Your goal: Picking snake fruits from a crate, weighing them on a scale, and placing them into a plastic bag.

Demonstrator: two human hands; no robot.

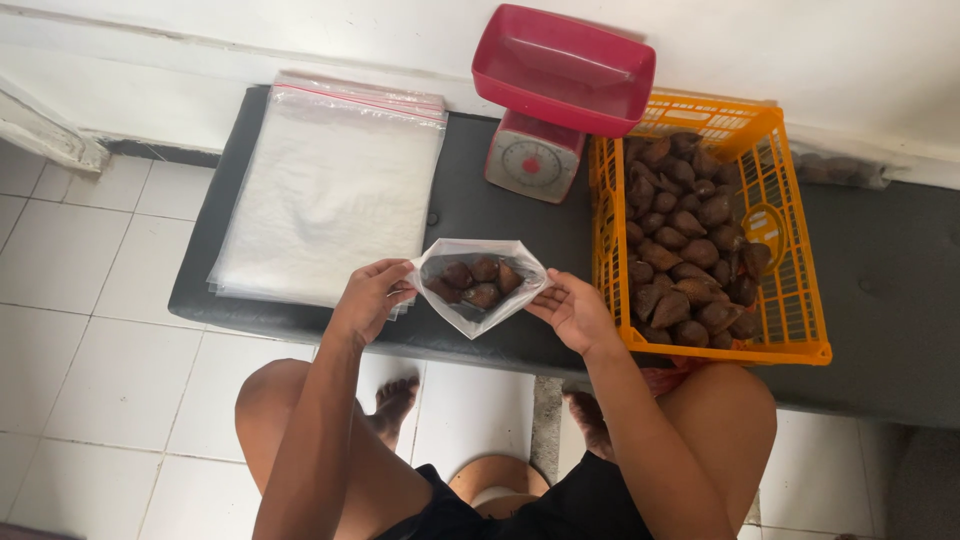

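1. A seated person holds a clear plastic bag [478, 284] open above the near edge of a dark padded bench [470, 215], seen from a head-worn camera looking down.
2. The left hand [368, 299] pinches the bag's left rim, its grip narrow and closed on the plastic.
3. The right hand [575, 312] holds the bag's right rim, fingers curled around the edge, its grip likewise closed on the plastic.
4. Inside the bag lie several brown, scaly-skinned fruits [472, 282], bunched together near its mouth.
5. Just beside the right hand stands an orange plastic crate [800, 300] on the bench, holding a heap of the same brown fruits [688, 240].
6. Behind the bag, at the back of the bench and touching the crate's left side, sits a small kitchen scale [531, 158] with a round dial and a red tray [560, 68] on top.
7. To the left of the scale lies a flat stack of clear zip bags [330, 190] with red seal strips, its near corner just under the left hand.
8. The bench stands against a white wall [300, 40], on a floor of white tiles [90, 330].
9. The person's bare knees and feet show below the bench edge.
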